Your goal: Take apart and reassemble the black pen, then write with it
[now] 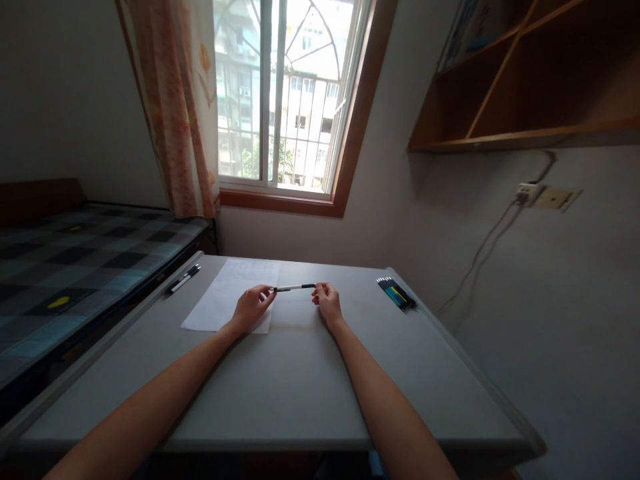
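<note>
Here, a pen [297,287] over the worktop [280,393]

From where I stand, the left hand [253,305] pinches one end of this pen with nearly closed fingertips, and the right hand [327,303] pinches the other end, its remaining fingers curled. The pen is almost level, white in its middle. Below the left hand lies a white paper [220,297]; whether they touch, I cannot tell. Black-and-white pens [184,280] lie near the left edge, a row of slim dark sticks [397,293] near the right.
</note>
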{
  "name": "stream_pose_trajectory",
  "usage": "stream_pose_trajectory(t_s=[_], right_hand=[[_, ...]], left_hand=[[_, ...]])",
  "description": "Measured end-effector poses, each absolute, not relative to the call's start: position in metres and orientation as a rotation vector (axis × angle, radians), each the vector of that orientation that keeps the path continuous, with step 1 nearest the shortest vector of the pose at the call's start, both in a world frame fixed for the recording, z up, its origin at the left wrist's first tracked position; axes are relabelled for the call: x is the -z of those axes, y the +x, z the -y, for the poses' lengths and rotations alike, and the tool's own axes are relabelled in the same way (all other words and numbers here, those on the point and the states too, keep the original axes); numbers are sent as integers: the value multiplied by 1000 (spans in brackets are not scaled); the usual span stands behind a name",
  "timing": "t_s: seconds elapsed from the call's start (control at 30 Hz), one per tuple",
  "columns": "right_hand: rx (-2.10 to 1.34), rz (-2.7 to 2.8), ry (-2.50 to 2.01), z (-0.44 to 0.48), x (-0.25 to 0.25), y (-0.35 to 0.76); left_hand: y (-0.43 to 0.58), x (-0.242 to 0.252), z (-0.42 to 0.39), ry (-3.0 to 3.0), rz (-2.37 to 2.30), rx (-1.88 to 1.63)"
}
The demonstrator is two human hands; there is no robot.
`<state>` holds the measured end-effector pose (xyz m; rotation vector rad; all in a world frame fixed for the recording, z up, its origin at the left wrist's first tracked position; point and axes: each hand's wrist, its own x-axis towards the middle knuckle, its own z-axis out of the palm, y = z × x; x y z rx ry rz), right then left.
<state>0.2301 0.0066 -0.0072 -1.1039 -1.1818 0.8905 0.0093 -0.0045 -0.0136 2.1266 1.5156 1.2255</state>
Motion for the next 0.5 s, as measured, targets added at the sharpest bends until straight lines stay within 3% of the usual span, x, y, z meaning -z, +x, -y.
stream_pose_trajectory(t_s=[0.5], right_hand=[[-886,1210,-1086,-8,8,230]], left_hand=[[9,13,5,2138,-1580,-1150]])
